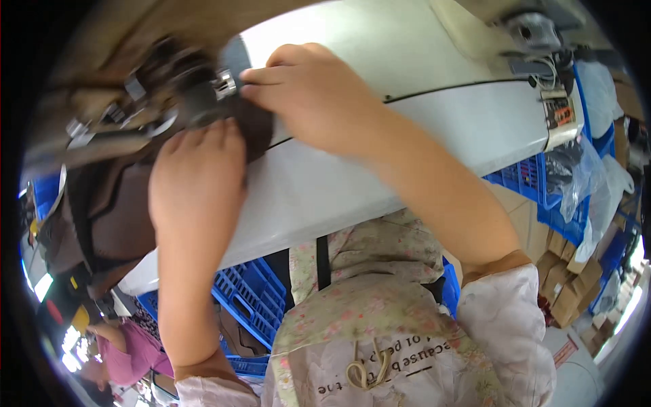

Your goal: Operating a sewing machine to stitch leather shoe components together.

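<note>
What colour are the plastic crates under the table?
Blue. The crates have lattice sides and sit below the white table; the head view shows them best.

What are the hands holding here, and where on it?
Both hands press a dark brown fabric piece on the white table: left hand flat on it, right hand pinching its upper edge.

A dark brown fabric piece (254, 129) lies flat on the white sewing table (407, 81), its edge tucked under the blurred machine's presser foot (225, 83).
</note>
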Demonstrator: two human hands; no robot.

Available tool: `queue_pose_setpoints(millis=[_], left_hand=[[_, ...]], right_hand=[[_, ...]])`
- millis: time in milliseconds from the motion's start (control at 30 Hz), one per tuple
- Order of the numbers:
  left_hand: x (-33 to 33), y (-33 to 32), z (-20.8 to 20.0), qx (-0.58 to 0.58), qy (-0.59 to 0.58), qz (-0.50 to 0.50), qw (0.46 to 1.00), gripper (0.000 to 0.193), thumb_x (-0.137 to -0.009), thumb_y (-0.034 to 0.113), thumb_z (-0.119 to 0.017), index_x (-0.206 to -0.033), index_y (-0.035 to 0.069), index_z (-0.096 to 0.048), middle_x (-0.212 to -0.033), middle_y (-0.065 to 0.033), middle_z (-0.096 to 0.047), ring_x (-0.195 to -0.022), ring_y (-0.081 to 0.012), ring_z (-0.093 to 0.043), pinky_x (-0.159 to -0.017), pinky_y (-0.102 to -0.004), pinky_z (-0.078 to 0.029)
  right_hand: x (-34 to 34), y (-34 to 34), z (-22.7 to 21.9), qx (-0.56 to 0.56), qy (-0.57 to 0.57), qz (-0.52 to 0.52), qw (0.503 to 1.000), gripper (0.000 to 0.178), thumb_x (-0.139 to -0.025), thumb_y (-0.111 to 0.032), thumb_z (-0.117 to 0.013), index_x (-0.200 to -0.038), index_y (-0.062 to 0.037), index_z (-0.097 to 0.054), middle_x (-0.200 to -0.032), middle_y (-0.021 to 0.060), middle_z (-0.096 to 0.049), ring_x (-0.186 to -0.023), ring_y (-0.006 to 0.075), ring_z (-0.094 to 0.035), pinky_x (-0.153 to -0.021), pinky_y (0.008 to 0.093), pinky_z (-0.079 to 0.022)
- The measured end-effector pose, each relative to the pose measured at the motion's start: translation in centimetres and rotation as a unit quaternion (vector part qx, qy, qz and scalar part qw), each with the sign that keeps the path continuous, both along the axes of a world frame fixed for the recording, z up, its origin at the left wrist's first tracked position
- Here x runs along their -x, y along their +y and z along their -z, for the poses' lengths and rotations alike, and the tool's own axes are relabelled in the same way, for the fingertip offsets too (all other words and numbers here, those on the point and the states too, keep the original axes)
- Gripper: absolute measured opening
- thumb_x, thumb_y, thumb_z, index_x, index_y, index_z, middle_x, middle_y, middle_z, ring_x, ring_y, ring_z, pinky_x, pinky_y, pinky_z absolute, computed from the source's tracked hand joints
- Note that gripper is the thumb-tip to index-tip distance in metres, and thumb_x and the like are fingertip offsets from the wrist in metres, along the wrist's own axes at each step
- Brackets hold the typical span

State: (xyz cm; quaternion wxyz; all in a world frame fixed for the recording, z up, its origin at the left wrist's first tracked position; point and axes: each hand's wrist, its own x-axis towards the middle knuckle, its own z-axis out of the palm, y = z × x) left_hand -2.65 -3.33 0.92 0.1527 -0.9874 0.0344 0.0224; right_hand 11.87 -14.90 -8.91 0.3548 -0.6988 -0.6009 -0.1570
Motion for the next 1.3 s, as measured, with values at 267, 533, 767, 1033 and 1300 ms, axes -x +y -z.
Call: queue_pose_setpoints(millis=[267,533,767,1033,1300], left_hand=[[-0.4,-1.1,-0.2,-0.019,0.041,-0.052,0.998,0.054,-0.066,0.0,-0.064,-0.119,-0.002,-0.065,-0.124,-0.0147,-0.068,-0.115,-0.0286,-0.064,-0.089,-0.0414,-0.054],[0.0,-1.0,0.2,0.011,0.046,-0.067,0.997,0.056,-0.068,0.001,-0.066,-0.124,-0.001,-0.063,-0.127,-0.0153,-0.066,-0.118,-0.0317,-0.062,-0.101,-0.0437,-0.047],[-0.1,-1.1,0.2,0.011,0.037,-0.07,0.997,0.057,-0.068,0.003,-0.066,-0.125,-0.001,-0.063,-0.127,-0.0153,-0.066,-0.118,-0.0318,-0.062,-0.101,-0.0445,-0.047],[-0.1,-1.1,0.3,0.017,0.035,-0.072,0.997,0.056,-0.068,0.002,-0.065,-0.124,-0.001,-0.063,-0.126,-0.0152,-0.067,-0.118,-0.0319,-0.062,-0.101,-0.0443,-0.047],[0.1,-1.0,0.3,0.013,0.032,-0.071,0.997,0.057,-0.067,0.002,-0.065,-0.124,-0.002,-0.063,-0.127,-0.0152,-0.066,-0.118,-0.0315,-0.062,-0.101,-0.0438,-0.047]], right_hand=[[0.7,-1.1,-0.9,0.034,0.051,0.021,0.998,0.01,-0.073,-0.011,-0.065,-0.08,-0.0103,-0.074,-0.095,-0.002,-0.069,-0.094,0.0184,-0.061,-0.081,0.0345,-0.049],[1.0,-1.3,-1.2,0.076,0.047,0.021,0.996,0.009,-0.074,-0.013,-0.065,-0.078,-0.0097,-0.073,-0.095,-0.0004,-0.068,-0.095,0.0182,-0.059,-0.078,0.0328,-0.046],[1.0,-1.2,-1.4,0.088,0.046,0.022,0.995,0.009,-0.074,-0.013,-0.065,-0.077,-0.0098,-0.073,-0.097,-0.0002,-0.067,-0.096,0.0181,-0.058,-0.08,0.0327,-0.045],[0.9,-1.2,-1.4,0.083,0.055,0.013,0.995,0.009,-0.072,-0.012,-0.066,-0.078,-0.0092,-0.073,-0.097,0.0002,-0.067,-0.097,0.0184,-0.058,-0.08,0.033,-0.046],[1.1,-1.2,-1.4,0.077,0.055,0.02,0.995,0.01,-0.073,-0.011,-0.065,-0.079,-0.0081,-0.073,-0.098,0.0011,-0.068,-0.097,0.0185,-0.058,-0.081,0.0328,-0.046]])
